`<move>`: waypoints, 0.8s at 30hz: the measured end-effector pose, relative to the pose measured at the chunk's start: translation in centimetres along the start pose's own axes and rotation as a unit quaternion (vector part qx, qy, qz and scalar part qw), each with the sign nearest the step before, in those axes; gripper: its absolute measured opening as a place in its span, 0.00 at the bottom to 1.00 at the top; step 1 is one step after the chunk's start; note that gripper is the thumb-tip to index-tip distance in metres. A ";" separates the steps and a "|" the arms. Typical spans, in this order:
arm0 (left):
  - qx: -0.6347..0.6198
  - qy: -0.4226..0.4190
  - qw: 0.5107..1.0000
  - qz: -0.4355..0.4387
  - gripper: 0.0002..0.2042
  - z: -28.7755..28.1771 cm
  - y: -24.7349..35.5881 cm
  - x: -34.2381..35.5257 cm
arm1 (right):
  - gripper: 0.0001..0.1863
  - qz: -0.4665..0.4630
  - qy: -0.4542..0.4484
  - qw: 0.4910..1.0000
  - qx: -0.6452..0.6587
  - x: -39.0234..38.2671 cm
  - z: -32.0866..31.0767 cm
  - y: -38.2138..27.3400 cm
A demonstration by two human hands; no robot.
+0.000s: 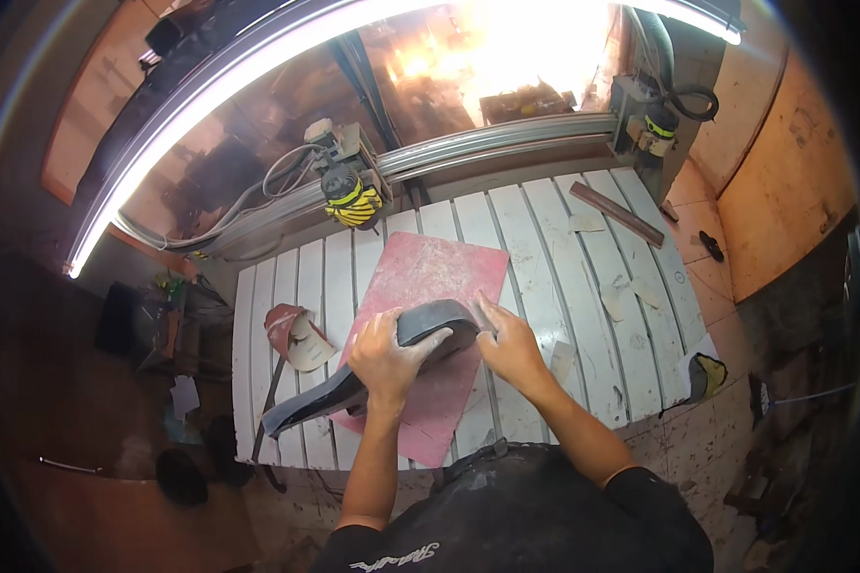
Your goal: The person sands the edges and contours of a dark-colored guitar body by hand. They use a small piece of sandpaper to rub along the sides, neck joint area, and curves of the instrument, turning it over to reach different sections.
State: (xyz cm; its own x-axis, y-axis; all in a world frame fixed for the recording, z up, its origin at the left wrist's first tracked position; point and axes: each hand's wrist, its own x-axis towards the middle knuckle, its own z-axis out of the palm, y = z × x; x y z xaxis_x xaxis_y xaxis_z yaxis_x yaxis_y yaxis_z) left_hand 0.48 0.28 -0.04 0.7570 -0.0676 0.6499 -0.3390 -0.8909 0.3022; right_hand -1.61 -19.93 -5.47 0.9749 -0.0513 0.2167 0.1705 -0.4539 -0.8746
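A long, dark grey, curved piece (433, 313) with a thick rounded right end lies across a dusty pink board (428, 263) on the slatted white table (631, 372). My left hand (385, 355) is closed on the piece near its middle, thumb along the curve. My right hand (506, 349) is at the rounded end, its dusty fingers curled and close to the surface; whether they hold anything else is hidden. Left of the board are red-brown abrasive sheets (287, 323) with pale backing, curled beside a thin dark strip.
A metal rail (497, 129) with two machine units (352, 196) and cables runs behind the table, under a bright light tube (143, 172). A brown bar (616, 215) and paper scraps (621, 296) lie at right. A yellow-and-black item (705, 377) sits at the right corner.
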 end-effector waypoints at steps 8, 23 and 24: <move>-0.004 -0.009 0.999 0.039 0.29 0.1 -0.8 -0.1 | 0.39 -0.086 -0.087 0.984 0.132 -1.8 -3.7 -7.4; -0.080 -0.098 0.992 -0.013 0.30 -1.3 -0.8 0.6 | 0.49 0.053 -0.154 0.986 -0.030 -0.2 -0.4 -2.7; -0.072 -0.092 0.993 -0.006 0.30 -1.2 -1.0 0.6 | 0.50 0.072 -0.139 0.987 0.027 -0.2 0.2 -1.0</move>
State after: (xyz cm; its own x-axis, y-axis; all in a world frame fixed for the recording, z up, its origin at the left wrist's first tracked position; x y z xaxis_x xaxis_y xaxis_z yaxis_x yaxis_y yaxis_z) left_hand 0.60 1.69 0.89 0.8466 -0.1497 0.5107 -0.3950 -0.8199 0.4144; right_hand -1.98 -19.30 -4.74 0.9899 0.1376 -0.0331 0.0267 -0.4113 -0.9111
